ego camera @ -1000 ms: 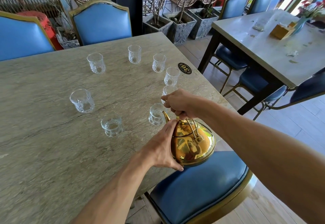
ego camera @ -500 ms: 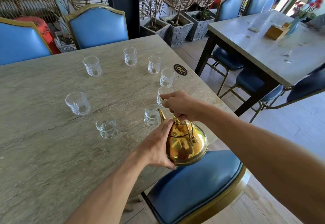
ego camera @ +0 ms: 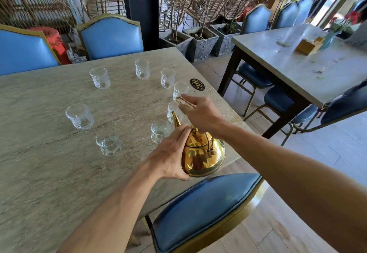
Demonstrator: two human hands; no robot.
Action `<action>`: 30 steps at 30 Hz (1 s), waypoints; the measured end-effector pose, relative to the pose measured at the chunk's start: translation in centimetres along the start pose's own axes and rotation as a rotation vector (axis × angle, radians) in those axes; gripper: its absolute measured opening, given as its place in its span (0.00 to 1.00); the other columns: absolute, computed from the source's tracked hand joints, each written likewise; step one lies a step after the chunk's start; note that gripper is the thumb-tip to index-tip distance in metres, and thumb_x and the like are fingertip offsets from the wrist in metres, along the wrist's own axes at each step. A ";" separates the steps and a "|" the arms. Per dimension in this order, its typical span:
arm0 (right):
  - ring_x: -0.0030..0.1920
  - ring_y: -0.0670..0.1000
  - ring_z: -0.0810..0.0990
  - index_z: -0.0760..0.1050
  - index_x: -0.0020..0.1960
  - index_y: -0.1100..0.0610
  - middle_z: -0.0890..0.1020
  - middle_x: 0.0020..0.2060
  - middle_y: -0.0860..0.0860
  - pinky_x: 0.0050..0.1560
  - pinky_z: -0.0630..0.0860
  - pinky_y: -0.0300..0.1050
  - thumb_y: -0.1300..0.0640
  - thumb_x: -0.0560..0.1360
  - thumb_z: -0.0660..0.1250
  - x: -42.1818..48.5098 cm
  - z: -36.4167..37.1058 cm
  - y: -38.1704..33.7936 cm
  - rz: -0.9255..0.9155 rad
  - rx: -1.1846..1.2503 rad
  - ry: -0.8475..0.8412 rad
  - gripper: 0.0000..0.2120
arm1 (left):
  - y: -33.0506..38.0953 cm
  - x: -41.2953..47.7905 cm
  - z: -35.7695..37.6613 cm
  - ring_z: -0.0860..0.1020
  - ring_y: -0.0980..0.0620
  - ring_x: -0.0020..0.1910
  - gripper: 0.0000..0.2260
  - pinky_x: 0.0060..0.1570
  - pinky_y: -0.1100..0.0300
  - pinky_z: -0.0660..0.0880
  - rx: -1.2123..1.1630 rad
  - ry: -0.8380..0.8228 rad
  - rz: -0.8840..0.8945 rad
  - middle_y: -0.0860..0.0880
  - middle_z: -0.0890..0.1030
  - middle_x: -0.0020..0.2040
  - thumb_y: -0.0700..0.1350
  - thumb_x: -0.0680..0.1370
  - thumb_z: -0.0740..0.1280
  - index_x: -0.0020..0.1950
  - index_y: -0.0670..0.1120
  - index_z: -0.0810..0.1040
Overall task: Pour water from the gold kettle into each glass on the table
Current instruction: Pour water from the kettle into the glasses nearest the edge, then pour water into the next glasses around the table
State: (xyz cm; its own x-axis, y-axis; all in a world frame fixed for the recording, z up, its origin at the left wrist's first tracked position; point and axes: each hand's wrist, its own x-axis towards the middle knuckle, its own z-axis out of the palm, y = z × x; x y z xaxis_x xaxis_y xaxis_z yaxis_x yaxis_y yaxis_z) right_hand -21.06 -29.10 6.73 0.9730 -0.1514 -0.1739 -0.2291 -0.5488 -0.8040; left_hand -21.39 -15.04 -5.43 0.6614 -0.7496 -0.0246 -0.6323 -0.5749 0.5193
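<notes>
The gold kettle (ego camera: 202,153) hangs tilted over the table's right edge, spout up and to the left. My right hand (ego camera: 200,112) grips its thin wire handle from above. My left hand (ego camera: 170,153) presses flat against the kettle's left side, fingers straight and reaching the lid. Several clear glasses stand in a ring on the stone table (ego camera: 49,173). The spout tip sits just in front of one glass (ego camera: 171,112). A nearer glass (ego camera: 159,131) and another (ego camera: 108,144) seem to hold water. The far glasses (ego camera: 142,69) look empty.
A blue padded chair (ego camera: 202,207) is tucked under the table right below the kettle. A black number badge (ego camera: 197,84) lies near the table's right edge. More blue chairs stand behind the table, and a second table (ego camera: 294,64) stands to the right across an aisle.
The kettle has moved a little farther along the ring, its spout passing from the nearest right-hand glass to the one behind it. My right hand rose with the handle.
</notes>
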 end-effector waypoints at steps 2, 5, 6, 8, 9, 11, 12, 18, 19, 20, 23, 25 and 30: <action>0.18 0.41 0.66 0.70 0.74 0.50 0.77 0.46 0.43 0.18 0.66 0.35 0.53 0.81 0.62 0.0 -0.6 0.1 -0.021 -0.012 0.029 0.21 | 0.8 0.4 -0.1 0.60 0.45 0.79 0.71 0.76 0.56 0.55 0.017 0.017 0.001 0.46 0.52 0.82 0.61 0.55 0.86 0.83 0.45 0.42; 0.16 0.38 0.67 0.71 0.73 0.51 0.83 0.51 0.46 0.18 0.65 0.30 0.53 0.82 0.61 -0.2 -1.6 0.2 -0.031 -0.024 0.079 0.20 | 1.5 1.2 -0.1 0.60 0.44 0.79 0.71 0.77 0.51 0.58 0.054 0.035 0.012 0.47 0.50 0.82 0.63 0.56 0.85 0.83 0.47 0.40; 0.17 0.38 0.68 0.72 0.73 0.50 0.83 0.55 0.48 0.18 0.64 0.29 0.53 0.82 0.61 -0.3 -1.9 0.2 -0.025 -0.025 0.089 0.20 | 1.7 1.5 -0.2 0.60 0.44 0.79 0.71 0.77 0.50 0.59 0.057 0.040 0.016 0.47 0.49 0.82 0.63 0.56 0.85 0.83 0.48 0.40; 0.19 0.37 0.69 0.72 0.73 0.50 0.82 0.59 0.49 0.19 0.63 0.26 0.53 0.82 0.62 -0.2 -2.5 0.1 -0.018 -0.029 0.111 0.19 | 1.8 2.2 -0.5 0.57 0.44 0.80 0.71 0.78 0.51 0.57 0.068 0.030 0.030 0.46 0.48 0.83 0.63 0.57 0.85 0.83 0.47 0.39; 0.21 0.37 0.69 0.72 0.73 0.50 0.82 0.60 0.49 0.19 0.63 0.26 0.53 0.82 0.62 -0.1 -2.8 0.1 -0.017 -0.032 0.121 0.19 | 1.9 2.4 -0.7 0.57 0.44 0.81 0.71 0.78 0.51 0.57 0.066 0.023 0.037 0.46 0.48 0.83 0.63 0.57 0.85 0.83 0.47 0.39; 0.24 0.38 0.68 0.72 0.73 0.50 0.82 0.56 0.47 0.20 0.64 0.27 0.52 0.82 0.62 0.3 -3.2 -0.1 -0.016 -0.041 0.141 0.19 | 2.2 2.9 -1.1 0.56 0.45 0.81 0.70 0.78 0.52 0.56 0.055 0.033 0.039 0.47 0.48 0.83 0.62 0.58 0.85 0.83 0.46 0.39; 0.26 0.38 0.67 0.73 0.72 0.50 0.82 0.57 0.48 0.22 0.65 0.28 0.52 0.82 0.62 0.6 -3.4 -0.1 -0.019 -0.051 0.144 0.19 | 2.4 3.2 -1.3 0.56 0.45 0.81 0.70 0.78 0.53 0.56 0.049 0.050 0.043 0.47 0.48 0.83 0.61 0.58 0.85 0.84 0.46 0.40; 0.21 0.39 0.66 0.73 0.72 0.51 0.82 0.61 0.49 0.20 0.64 0.28 0.54 0.82 0.61 2.7 -3.7 0.0 -0.063 -0.091 0.054 0.18 | 2.6 4.4 -1.2 0.56 0.44 0.80 0.68 0.77 0.51 0.58 0.026 0.071 -0.027 0.47 0.47 0.83 0.60 0.59 0.85 0.83 0.47 0.41; 0.22 0.38 0.66 0.73 0.72 0.51 0.79 0.65 0.50 0.20 0.63 0.26 0.54 0.83 0.61 3.2 -3.8 0.1 -0.067 -0.113 0.035 0.18 | 2.5 4.6 -1.1 0.56 0.44 0.81 0.69 0.77 0.51 0.58 0.017 0.074 -0.044 0.47 0.46 0.83 0.60 0.59 0.85 0.83 0.47 0.41; 0.23 0.37 0.67 0.73 0.72 0.51 0.78 0.67 0.49 0.19 0.62 0.25 0.54 0.83 0.61 3.8 -3.9 0.3 -0.071 -0.128 0.021 0.18 | 2.5 4.9 -1.0 0.55 0.44 0.81 0.69 0.77 0.52 0.58 0.011 0.074 -0.059 0.47 0.45 0.83 0.60 0.59 0.85 0.83 0.47 0.40; 0.20 0.35 0.69 0.73 0.72 0.52 0.74 0.71 0.47 0.19 0.62 0.24 0.53 0.83 0.61 5.3 -4.3 0.6 -0.081 -0.142 -0.028 0.18 | 2.8 5.7 -0.9 0.53 0.45 0.81 0.69 0.77 0.53 0.56 -0.004 0.072 -0.107 0.48 0.44 0.84 0.59 0.60 0.85 0.83 0.47 0.39; 0.17 0.37 0.69 0.74 0.71 0.52 0.75 0.70 0.48 0.19 0.64 0.28 0.53 0.82 0.61 6.2 -4.6 0.7 -0.091 -0.161 -0.060 0.18 | 2.9 6.3 -0.8 0.55 0.45 0.81 0.68 0.77 0.52 0.58 -0.016 0.077 -0.142 0.48 0.46 0.84 0.58 0.60 0.85 0.83 0.48 0.40; 0.15 0.38 0.69 0.75 0.70 0.49 0.84 0.51 0.45 0.18 0.66 0.32 0.52 0.82 0.60 8.0 -5.8 1.0 -0.103 -0.217 -0.103 0.18 | 3.3 8.1 -0.2 0.57 0.44 0.80 0.69 0.77 0.51 0.60 -0.063 0.081 -0.224 0.51 0.45 0.84 0.58 0.58 0.86 0.83 0.50 0.40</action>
State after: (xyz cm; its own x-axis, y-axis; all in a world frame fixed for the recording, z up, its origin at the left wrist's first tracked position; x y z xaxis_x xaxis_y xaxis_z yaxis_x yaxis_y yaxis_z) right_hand -13.60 -35.61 7.86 0.9866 -0.0072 -0.1629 -0.1178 -0.7221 -0.6817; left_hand -18.02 -22.98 -3.69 0.8138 -0.5759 -0.0778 -0.4419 -0.7003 0.5606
